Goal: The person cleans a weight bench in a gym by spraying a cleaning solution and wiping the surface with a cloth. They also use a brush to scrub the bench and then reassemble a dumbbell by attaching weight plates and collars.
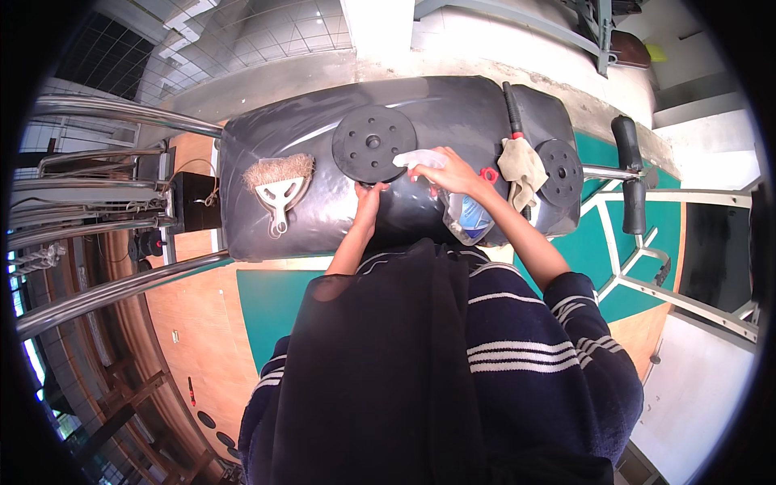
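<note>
A black round weight plate (372,140) rests on a black padded bench (418,100), and my left hand (368,203) grips its near edge. Beside it, my right hand (450,174) holds a clear spray bottle (470,217) with a blue label by its white trigger head, the nozzle pointing towards the plate. On the left of the bench lies a hand brush with pale bristles (280,176) and a dustpan-like white handle piece. At the right, a beige cloth (521,170) is draped over a dumbbell bar (512,112) with a red collar, close to a second black weight plate (559,172).
Chrome rails (121,288) run in from the left beside a black block (193,202). A white metal frame (685,195) with a black foam roller (628,176) stands at the right over green matting (564,257). Several small plates lie on the wooden floor (200,339) at lower left.
</note>
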Tool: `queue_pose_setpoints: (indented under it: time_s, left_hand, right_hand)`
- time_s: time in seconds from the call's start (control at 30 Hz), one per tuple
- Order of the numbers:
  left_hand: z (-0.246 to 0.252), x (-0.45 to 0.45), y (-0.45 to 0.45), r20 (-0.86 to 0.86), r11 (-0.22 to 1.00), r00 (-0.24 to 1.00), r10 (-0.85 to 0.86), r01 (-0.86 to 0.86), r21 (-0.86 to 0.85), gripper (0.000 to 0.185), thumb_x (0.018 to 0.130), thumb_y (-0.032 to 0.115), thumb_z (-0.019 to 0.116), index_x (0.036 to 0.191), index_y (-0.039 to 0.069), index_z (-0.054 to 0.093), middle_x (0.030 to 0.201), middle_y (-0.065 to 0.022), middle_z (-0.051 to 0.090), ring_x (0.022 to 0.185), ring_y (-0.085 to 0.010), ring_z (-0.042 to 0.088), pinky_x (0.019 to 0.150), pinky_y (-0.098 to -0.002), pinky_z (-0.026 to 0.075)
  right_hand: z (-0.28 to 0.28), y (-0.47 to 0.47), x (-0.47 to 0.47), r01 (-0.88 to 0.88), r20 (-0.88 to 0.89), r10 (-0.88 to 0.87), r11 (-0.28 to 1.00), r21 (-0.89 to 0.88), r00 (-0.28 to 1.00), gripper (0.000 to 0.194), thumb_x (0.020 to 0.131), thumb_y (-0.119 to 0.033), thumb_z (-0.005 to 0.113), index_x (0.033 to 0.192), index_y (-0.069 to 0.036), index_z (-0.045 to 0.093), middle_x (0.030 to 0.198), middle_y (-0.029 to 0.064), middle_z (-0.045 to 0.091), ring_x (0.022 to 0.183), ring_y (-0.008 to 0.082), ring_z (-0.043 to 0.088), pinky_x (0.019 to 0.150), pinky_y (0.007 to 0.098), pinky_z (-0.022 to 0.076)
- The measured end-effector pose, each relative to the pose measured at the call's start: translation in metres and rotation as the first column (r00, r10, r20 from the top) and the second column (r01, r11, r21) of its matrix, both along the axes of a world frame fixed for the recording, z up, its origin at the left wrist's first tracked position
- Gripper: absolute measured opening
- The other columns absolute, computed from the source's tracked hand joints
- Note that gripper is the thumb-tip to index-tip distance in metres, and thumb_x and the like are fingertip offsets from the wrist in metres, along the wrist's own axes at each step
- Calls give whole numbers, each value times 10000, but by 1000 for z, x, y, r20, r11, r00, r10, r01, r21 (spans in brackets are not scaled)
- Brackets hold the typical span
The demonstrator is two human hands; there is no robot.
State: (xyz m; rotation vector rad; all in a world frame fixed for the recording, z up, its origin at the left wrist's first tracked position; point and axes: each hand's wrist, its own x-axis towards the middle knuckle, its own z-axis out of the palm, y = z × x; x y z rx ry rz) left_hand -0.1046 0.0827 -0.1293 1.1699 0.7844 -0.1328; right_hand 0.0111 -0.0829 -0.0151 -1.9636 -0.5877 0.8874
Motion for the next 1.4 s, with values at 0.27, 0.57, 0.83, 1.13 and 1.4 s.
queue_pose_setpoints:
  time_s: [0.27,0.57,0.83,1.13,1.4]
  left_hand:
    - [8,-24,23,-37,991,991,127,-125,49,866,768,259,627,1447,17,145,1455,-161,277,1365,-260,255,1114,-416,171]
    - [24,-26,18,7,1000,1000,8,-8,27,635,853,226,579,1398,53,301,1382,-94,421,1285,-190,392,1081,-389,253]
    - [46,-17,-4,72,960,960,-271,264,88,445,925,227,475,1332,64,400,1309,-71,514,1172,-165,509,1000,-329,350]
    - [50,-4,-38,166,917,902,-398,391,74,463,886,104,534,1324,49,394,1257,-75,530,1123,-157,527,974,-298,386]
    - [45,-3,-57,208,873,857,-472,423,242,507,850,38,563,1321,19,376,1270,-109,490,1200,-192,462,986,-319,400]
  right_hand:
    - [-15,43,9,52,-23,-51,997,53,998,318,814,-331,565,836,-43,696,701,35,677,464,172,625,543,299,522]
    - [-23,56,38,310,8,-311,949,62,950,324,837,-339,555,914,-59,699,719,20,680,493,160,641,543,279,521]
    - [-25,3,28,390,22,-390,921,-11,921,330,845,-329,555,935,-46,698,676,36,661,476,163,628,511,293,508]
    - [-19,-13,-14,318,88,-318,948,7,944,335,792,-329,593,981,-72,695,636,98,661,516,238,647,628,363,525]
    - [-29,15,17,388,98,-400,914,122,911,355,806,-337,605,1064,-102,670,658,120,663,550,251,658,600,363,520]
